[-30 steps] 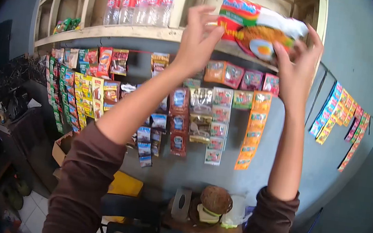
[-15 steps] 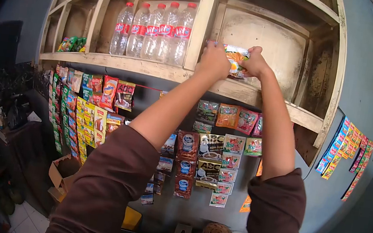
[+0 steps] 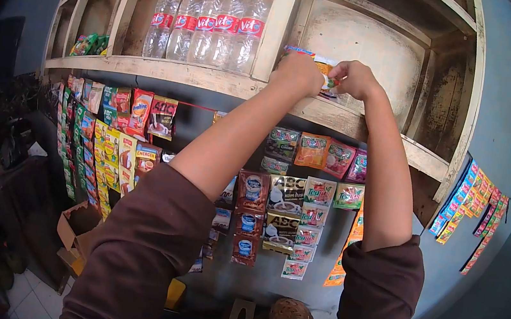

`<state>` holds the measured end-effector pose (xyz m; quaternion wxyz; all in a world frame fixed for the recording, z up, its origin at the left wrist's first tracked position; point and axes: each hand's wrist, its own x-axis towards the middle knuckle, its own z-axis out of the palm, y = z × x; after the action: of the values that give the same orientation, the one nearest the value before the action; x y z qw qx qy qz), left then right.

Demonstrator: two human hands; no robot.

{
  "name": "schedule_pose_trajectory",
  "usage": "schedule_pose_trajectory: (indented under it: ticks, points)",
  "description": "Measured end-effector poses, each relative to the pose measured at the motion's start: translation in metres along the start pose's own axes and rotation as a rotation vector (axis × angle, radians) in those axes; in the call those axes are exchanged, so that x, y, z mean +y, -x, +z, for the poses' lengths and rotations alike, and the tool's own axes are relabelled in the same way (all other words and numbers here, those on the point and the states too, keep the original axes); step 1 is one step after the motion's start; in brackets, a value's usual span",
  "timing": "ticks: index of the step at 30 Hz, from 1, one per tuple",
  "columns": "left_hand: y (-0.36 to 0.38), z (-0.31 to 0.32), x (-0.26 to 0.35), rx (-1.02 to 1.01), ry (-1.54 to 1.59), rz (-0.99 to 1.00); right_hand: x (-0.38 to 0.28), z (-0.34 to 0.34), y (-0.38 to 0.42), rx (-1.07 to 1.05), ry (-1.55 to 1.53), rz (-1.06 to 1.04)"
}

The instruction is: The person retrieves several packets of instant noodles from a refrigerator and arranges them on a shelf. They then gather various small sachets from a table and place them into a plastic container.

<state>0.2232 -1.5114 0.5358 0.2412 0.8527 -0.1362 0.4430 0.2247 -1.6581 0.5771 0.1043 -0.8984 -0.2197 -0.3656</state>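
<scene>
An instant noodle packet (image 3: 326,70), printed with bright food pictures, stands at the front of the right shelf compartment, largely covered by my hands. My left hand (image 3: 300,73) is closed around its left side, the fingertips hidden behind the back of the hand. From the right, my right hand (image 3: 357,80) pinches the packet's edge between thumb and fingers. Both forearms reach up over the wooden shelf edge (image 3: 332,113). Left of the divider, several red-capped water bottles (image 3: 225,23) stand in a row.
Below the shelf hang strips of drink sachets (image 3: 248,223), with more sachet strips (image 3: 470,197) on the right wall. Small green packets (image 3: 90,45) lie in a left compartment. Lower down are an open cardboard box (image 3: 79,226) and a wicker basket (image 3: 291,318).
My right hand has shifted slightly right and its grip has changed at the packet's edge. The packet is turned and less of its front shows. The view has moved a little.
</scene>
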Motion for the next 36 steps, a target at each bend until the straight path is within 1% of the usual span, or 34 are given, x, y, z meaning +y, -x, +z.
schedule_pose_trajectory:
  ticks: [1,2,3,4,6,8,10,11,12,13,14,15,16,17,18,19,21,22,23,24,25,26,28,30,31,33,34,35,36]
  points:
    - [0.001,-0.001,0.001,0.003,0.006,-0.034,0.002,-0.001,-0.001,-0.006,-0.001,-0.001]
    - [0.002,-0.004,0.003,0.000,0.004,-0.041,0.001,-0.005,-0.001,-0.004,-0.029,0.038]
    - [0.004,-0.006,0.005,-0.028,0.028,-0.095,-0.002,-0.005,0.000,-0.006,-0.058,0.078]
    - [0.006,-0.008,0.007,-0.057,0.054,-0.151,-0.001,-0.002,-0.001,-0.016,-0.062,0.077]
    - [0.005,-0.011,0.009,-0.100,0.061,-0.170,0.009,0.005,-0.005,-0.161,-0.035,0.015]
    - [0.012,-0.016,0.010,-0.145,0.077,-0.187,0.010,0.007,-0.005,-0.168,-0.057,0.018]
    - [0.027,-0.021,0.015,0.150,0.188,-0.099,0.009,0.005,0.004,0.123,-0.073,0.041]
    - [0.024,-0.016,0.012,0.232,0.134,-0.006,0.001,-0.002,0.013,0.270,0.035,0.047]
    - [0.027,-0.015,0.008,0.212,0.132,-0.010,0.006,-0.006,0.016,0.364,-0.001,-0.011]
    - [0.039,-0.010,0.000,0.421,0.228,0.294,0.012,-0.007,0.023,0.441,-0.041,-0.066]
    - [0.053,-0.005,-0.010,0.632,0.324,0.593,0.018,-0.013,0.032,0.449,-0.007,-0.100]
    - [0.078,-0.003,-0.017,0.610,0.320,0.562,0.010,-0.018,0.050,0.539,0.065,-0.075]
    - [0.117,-0.002,-0.022,0.655,0.303,0.563,-0.010,-0.028,0.079,0.507,-0.011,0.032]
    - [0.160,-0.001,-0.030,0.690,0.270,0.565,-0.033,-0.031,0.117,0.536,-0.060,0.060]
    - [0.206,-0.003,-0.042,0.601,0.340,0.521,-0.023,-0.014,0.142,0.673,-0.278,-0.171]
    - [0.253,-0.001,-0.056,0.573,0.374,0.454,-0.053,-0.002,0.196,0.642,-0.541,-0.242]
    - [0.354,0.003,-0.087,0.505,0.480,0.248,-0.081,0.041,0.300,0.543,-0.648,-0.051]
    - [0.405,0.008,-0.106,0.419,0.446,0.078,-0.091,0.074,0.355,0.499,-0.719,0.016]
    - [0.457,0.011,-0.124,0.347,0.421,-0.091,-0.087,0.113,0.411,0.356,-0.767,0.027]
    - [0.509,0.006,-0.134,0.243,0.351,-0.280,-0.095,0.135,0.451,-0.018,-0.916,0.166]
    - [0.567,0.010,-0.154,0.185,0.243,-0.436,-0.103,0.163,0.474,-0.279,-1.097,0.137]
    - [0.616,-0.001,-0.165,0.143,0.173,-0.533,-0.115,0.182,0.486,-0.563,-1.404,0.335]
    - [0.689,-0.035,-0.170,0.094,0.230,-0.851,-0.130,0.234,0.520,-0.672,-1.465,0.620]
    - [0.711,-0.073,-0.160,0.049,0.116,-1.021,-0.140,0.267,0.538,-0.777,-1.496,0.656]
    - [0.715,-0.087,-0.160,0.048,0.101,-1.039,-0.150,0.275,0.548,-0.824,-1.502,0.690]
    - [0.706,-0.102,-0.163,0.127,0.134,-1.096,-0.165,0.288,0.553,-0.927,-1.563,0.769]
    - [0.703,-0.104,-0.167,0.173,0.185,-1.085,-0.176,0.292,0.554,-0.978,-1.604,0.810]
    - [0.699,-0.103,-0.171,0.226,0.242,-1.066,-0.188,0.291,0.553,-1.003,-1.603,0.824]
    - [0.693,-0.103,-0.174,0.224,0.239,-1.083,-0.199,0.288,0.549,-0.993,-1.564,0.777]
